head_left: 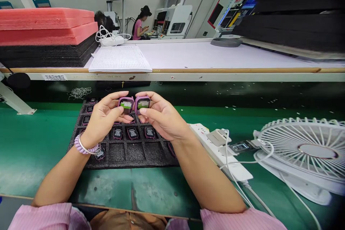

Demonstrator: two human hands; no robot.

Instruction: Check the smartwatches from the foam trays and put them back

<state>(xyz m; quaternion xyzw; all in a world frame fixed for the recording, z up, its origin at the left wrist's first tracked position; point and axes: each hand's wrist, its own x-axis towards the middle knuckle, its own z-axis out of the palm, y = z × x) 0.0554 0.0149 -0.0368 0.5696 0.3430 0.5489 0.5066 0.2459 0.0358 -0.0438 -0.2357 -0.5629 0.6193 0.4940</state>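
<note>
Left hand (104,118) curled, thumb and fingertips pinching one purple watch case (126,106) by its edges, green-and-white label (125,104) facing up. Right hand (161,116) closed the same way on a second watch case (142,104), label up as well. Both cases side by side, touching or very nearly, raised just above the far rows of a black foam tray (126,153). Under the hands, more cases (132,133) seated in the tray's pockets, dark faces up. Purple coil band (83,147) round the left wrist. Tray flat on the green desk (32,143); just right of it a white power strip (215,149) with plugs and cords, then a white fan (304,151) lying face up. Beyond, on a raised white shelf (215,55), a ruled notebook (120,58) beside stacked pink and black foam sheets (45,25).

Best done, by the look of it, with the grip on the rims only and fingertips clear of the labels, for readable, unsmudged print. Hold both faces level and turned the same way for a fair side-by-side check. Work low over the tray, to land any slip on foam rather than on the hard desk.
</note>
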